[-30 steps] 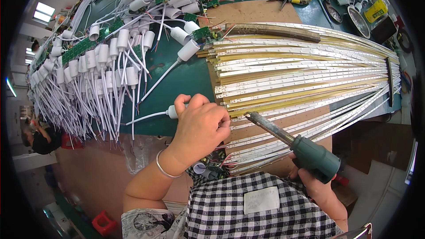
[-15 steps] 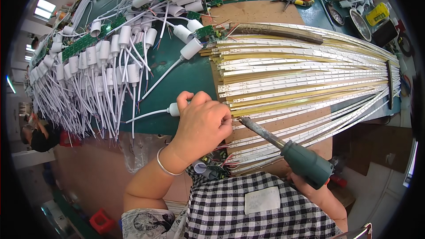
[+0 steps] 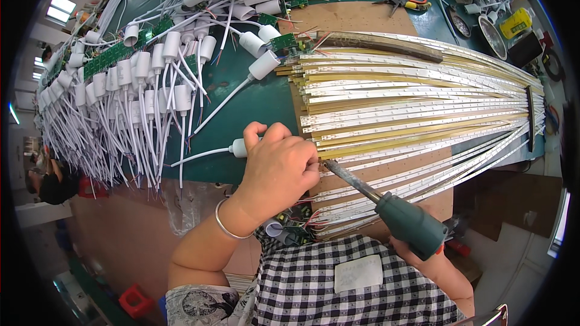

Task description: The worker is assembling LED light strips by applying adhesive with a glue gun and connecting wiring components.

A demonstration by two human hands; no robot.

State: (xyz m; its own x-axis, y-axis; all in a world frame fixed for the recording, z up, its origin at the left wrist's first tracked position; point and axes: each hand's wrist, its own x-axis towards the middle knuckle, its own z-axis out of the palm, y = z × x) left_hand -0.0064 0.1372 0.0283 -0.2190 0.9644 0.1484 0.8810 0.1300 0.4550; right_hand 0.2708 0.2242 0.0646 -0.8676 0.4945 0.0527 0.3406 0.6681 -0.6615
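Dozens of white capped leads (image 3: 130,93) fanned at left. Left hand (image 3: 279,166) closed, pinching one white connector (image 3: 240,148) against a thin LED strip (image 3: 423,136) end; light, bendy, best held near its end. Right hand (image 3: 423,253) gripping green soldering iron (image 3: 406,224), tip just beside the joint.

Seen from a single head-worn fisheye camera, looking steeply down and forward over a green workbench (image 3: 254,93). Close above the left hand (image 3: 279,166) and soldering iron (image 3: 386,208) near frame centre; checked apron (image 3: 356,284) at the lower edge. Straight LED strips (image 3: 411,102) bowed toward the dark circular rim.
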